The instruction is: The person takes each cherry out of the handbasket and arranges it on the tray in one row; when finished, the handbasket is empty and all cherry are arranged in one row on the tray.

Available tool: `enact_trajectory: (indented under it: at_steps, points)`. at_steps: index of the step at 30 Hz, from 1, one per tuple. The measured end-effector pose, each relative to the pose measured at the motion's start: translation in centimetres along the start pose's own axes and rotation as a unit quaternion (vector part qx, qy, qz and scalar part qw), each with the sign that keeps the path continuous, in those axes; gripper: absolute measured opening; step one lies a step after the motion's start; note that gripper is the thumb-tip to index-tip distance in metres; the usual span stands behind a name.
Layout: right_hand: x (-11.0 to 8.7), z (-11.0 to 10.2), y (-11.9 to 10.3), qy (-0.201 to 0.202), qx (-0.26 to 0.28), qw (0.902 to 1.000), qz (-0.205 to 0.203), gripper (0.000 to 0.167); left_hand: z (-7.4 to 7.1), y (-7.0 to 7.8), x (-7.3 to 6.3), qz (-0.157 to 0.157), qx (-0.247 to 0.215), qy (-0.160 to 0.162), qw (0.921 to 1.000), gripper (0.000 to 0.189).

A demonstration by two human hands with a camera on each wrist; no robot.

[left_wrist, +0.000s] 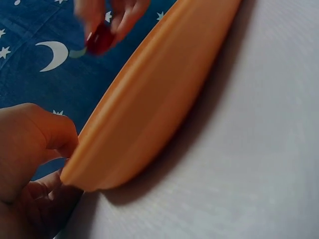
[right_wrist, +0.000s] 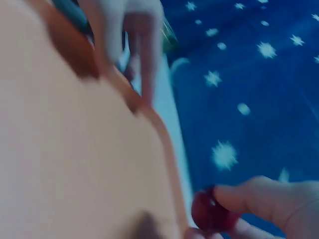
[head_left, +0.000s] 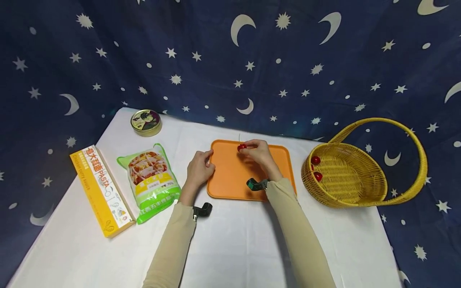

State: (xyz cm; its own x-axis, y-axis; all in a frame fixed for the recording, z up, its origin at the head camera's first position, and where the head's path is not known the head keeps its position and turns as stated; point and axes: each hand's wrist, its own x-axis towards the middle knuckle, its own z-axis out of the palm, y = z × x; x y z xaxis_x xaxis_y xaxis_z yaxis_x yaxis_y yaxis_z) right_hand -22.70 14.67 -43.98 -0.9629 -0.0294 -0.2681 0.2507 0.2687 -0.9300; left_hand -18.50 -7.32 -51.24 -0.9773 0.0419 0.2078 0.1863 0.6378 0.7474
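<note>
An orange tray (head_left: 230, 176) lies on the white-covered table. At its left edge my left hand (head_left: 200, 169) holds the rim between thumb and fingers. Over the far part of the tray, my right hand (head_left: 260, 154) pinches a shiny red cherry (head_left: 242, 147) with a thin stem. In the left wrist view the cherry (left_wrist: 99, 41) appears above the rim, its greenish stem pointing left. Thumb and fingertips press on the cherry (right_wrist: 212, 211) in the right wrist view. More red cherries (head_left: 317, 176) sit at the left inside of the yellow woven basket (head_left: 342, 202).
The basket's tall handle (head_left: 419, 160) arches up on the right. To the left lie a green-and-white food bag (head_left: 155, 196) and a long yellow-and-white pasta box (head_left: 104, 192). A round tin (head_left: 145, 122) stands behind them. A dark blue star-patterned cloth (head_left: 201, 52) hangs along the back.
</note>
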Motion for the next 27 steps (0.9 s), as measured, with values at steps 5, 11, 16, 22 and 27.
enact_trajectory:
  at_steps: [5, 11, 16, 22, 27]
  points:
    - [1.1, 3.5, 0.3, 0.038, 0.011, 0.9992, -0.003, 0.034, 0.4, 0.2, -0.1, 0.002, 0.003, 0.009, 1.0, 0.053]
    - [1.8, 6.0, 0.6, 0.073, 0.037, 0.9966, 0.007, 0.029, 0.4, 0.4, -0.1, -0.008, 0.001, 0.007, 0.9999, 0.052]
    - [1.9, 7.0, 0.6, 0.095, 0.014, 0.9953, 0.002, 0.023, 0.4, 0.4, 0.0, -0.007, 0.002, 0.004, 1.0, 0.052]
    - [2.2, 7.4, 0.5, 0.109, -0.03, 0.9936, -0.006, 0.024, 0.4, 0.3, 0.0, -0.005, 0.007, 0.01, 0.9999, 0.052]
    - [2.2, 7.3, 0.6, 0.108, -0.044, 0.9931, -0.007, 0.026, 0.2, 0.1, -0.1, -0.008, 0.014, 0.007, 0.9998, 0.052]
